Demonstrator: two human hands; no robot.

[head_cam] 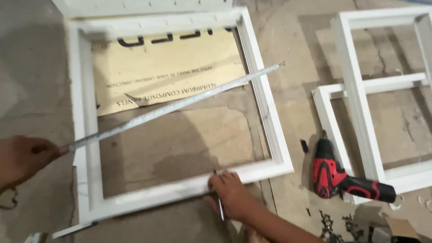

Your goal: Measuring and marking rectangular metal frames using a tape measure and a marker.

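Item 1: my left hand (20,161), at the left edge of view, fingers closed around the near end of a long, thin, silvery metal tape blade (175,106). The blade runs diagonally up and to the right across the frame below it and ends at a small hook past the frame's right rail. I cannot tell whether a tape case sits inside the fist.

Item 2: my right hand (231,193), resting on the near rail of the frame, fingers curled down. A slim dark pencil-like tool (219,204) lies under the hand, its tip at the rail's edge. I see the hand closed loosely over it, though the exact hold is partly hidden.

Item 3: large white rectangular frame of moulded strips (270,112), lying flat on the grey concrete floor (292,54). It sits centre-left, slightly skewed.

Item 4: tan sheet of panel with dark printing (166,67), lying under the frame's upper half, showing through the opening.

Item 5: red and black cordless drill (335,177), lying on its side on the floor just right of the frame's near right corner, well apart from my right hand.

Item 6: two further white frames (360,103), stacked and overlapping at the right, the drill's handle touching the lower one's near rail.

Item 7: dark shavings and scraps (333,222) on the floor near the bottom edge.
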